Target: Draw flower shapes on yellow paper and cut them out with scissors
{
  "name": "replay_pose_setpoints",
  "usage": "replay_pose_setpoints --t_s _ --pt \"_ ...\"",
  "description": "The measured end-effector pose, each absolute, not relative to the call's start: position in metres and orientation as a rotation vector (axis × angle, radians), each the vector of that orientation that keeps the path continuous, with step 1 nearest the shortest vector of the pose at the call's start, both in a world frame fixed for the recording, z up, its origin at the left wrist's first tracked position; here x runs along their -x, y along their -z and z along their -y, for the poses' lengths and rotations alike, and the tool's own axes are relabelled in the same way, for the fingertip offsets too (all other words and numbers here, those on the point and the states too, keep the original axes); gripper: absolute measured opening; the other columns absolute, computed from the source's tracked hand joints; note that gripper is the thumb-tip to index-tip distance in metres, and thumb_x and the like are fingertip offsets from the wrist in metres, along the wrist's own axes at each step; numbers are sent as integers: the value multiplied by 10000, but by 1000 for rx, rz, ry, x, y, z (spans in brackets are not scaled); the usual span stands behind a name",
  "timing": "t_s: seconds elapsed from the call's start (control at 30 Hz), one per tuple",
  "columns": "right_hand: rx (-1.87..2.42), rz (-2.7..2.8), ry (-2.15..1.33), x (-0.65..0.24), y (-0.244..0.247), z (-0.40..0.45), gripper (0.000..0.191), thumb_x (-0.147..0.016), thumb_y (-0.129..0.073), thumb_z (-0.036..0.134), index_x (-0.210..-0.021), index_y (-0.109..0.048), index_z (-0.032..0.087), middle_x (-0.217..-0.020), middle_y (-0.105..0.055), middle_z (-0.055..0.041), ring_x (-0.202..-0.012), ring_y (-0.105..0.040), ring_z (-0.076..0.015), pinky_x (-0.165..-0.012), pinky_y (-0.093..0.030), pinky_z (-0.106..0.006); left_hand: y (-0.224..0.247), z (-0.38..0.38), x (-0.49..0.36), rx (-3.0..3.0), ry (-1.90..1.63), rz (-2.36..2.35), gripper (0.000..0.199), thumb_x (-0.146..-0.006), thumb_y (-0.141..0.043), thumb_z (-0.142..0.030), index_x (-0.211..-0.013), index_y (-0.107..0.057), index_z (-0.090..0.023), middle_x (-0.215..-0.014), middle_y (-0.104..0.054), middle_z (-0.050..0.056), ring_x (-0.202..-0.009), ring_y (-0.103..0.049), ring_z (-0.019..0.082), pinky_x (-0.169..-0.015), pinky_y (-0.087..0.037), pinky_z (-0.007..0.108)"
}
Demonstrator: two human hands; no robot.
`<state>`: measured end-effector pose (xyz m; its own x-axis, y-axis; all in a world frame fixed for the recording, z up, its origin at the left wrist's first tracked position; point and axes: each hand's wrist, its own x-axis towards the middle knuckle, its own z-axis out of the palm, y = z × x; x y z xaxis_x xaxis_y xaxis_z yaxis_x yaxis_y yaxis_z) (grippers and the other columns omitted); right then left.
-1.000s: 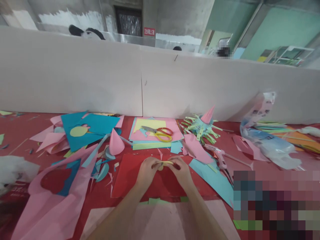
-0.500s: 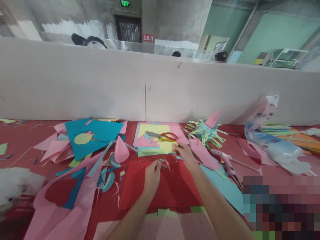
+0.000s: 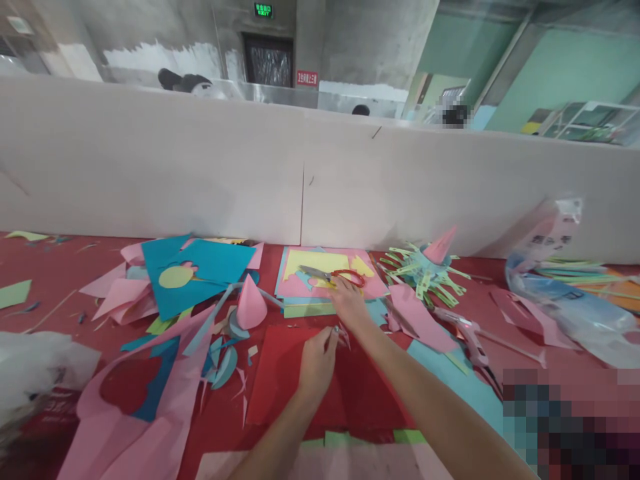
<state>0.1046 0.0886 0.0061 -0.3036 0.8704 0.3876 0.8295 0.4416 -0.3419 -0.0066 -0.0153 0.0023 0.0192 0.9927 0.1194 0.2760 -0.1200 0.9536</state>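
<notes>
My left hand [image 3: 319, 360] is closed in a pinch over the red sheet [image 3: 287, 380], on a small pink paper piece [image 3: 345, 338]. Ahead of it, my right hand [image 3: 350, 303] has its fingers closed at the handles of the scissors [image 3: 333, 275], covering part of them. The scissors lie with blades pointing left on a stack of pink paper [image 3: 377, 287] and yellow paper [image 3: 320, 258]. A small yellow cutout [image 3: 362, 267] rests just right of the handles.
A pink paper cone [image 3: 251, 303] stands left of the stack, near blue scraps [image 3: 225, 367]. On the right are a spiky green paper craft [image 3: 425, 270] with a pink cone tip, a glue gun [image 3: 470, 337] and a plastic bag [image 3: 560, 280]. A white partition [image 3: 200, 173] runs behind.
My right hand has let go of the yellow paper piece and moved left and forward onto the scissors handles. My left hand still pinches the pink piece. The view has shifted slightly.
</notes>
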Motion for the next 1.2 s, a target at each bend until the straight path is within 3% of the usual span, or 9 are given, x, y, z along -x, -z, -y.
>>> replay_pose_setpoints --t_s 0.13,0.33,0.47,0.67,1.2 --pt "1415 2410 145 -101 -5 -94 322 -772 -442 8 -1022 -595 140 -1253 -480 -145 -1192 -357 -270 -928 -306 -431 -2 15 6 -1533 -1126 -1346 350 -860 -318 -328 -771 -629 -195 -729 -671 14 -707 -608 146 -685 -422 245" --pt "1389 2616 424 -84 -8 -108 257 -763 -454 17 -893 -646 127 -1094 -583 -142 -1093 -408 -273 -897 -306 -417 1 15 5 -1592 -1094 -1429 341 -858 -324 -326 -712 -597 -184 -670 -643 13 -625 -573 139 -601 -385 225" --pt "1424 2642 526 -73 -13 -112 295 -767 -410 0 -837 -659 142 -906 -625 -136 -928 -468 -259 -792 -351 -394 0 15 6 -1643 -1075 -1458 357 -864 -314 -336 -669 -569 -179 -635 -618 12 -590 -548 133 -569 -358 219" --pt "1406 2672 567 -78 -16 -113 261 -778 -423 30 -838 -651 141 -903 -603 -135 -868 -464 -250 -723 -348 -375 -2 16 6 -1630 -1075 -1440 346 -859 -317 -323 -687 -582 -182 -660 -631 19 -613 -562 139 -584 -368 221" --pt "1616 2262 468 -84 -37 -125 217 -819 -398 52 -855 -597 132 -880 -578 -100 -848 -463 -210 -767 -310 -336 0 15 6 -1597 -1111 -1348 323 -858 -325 -291 -711 -596 -194 -695 -656 19 -648 -600 139 -617 -406 218"
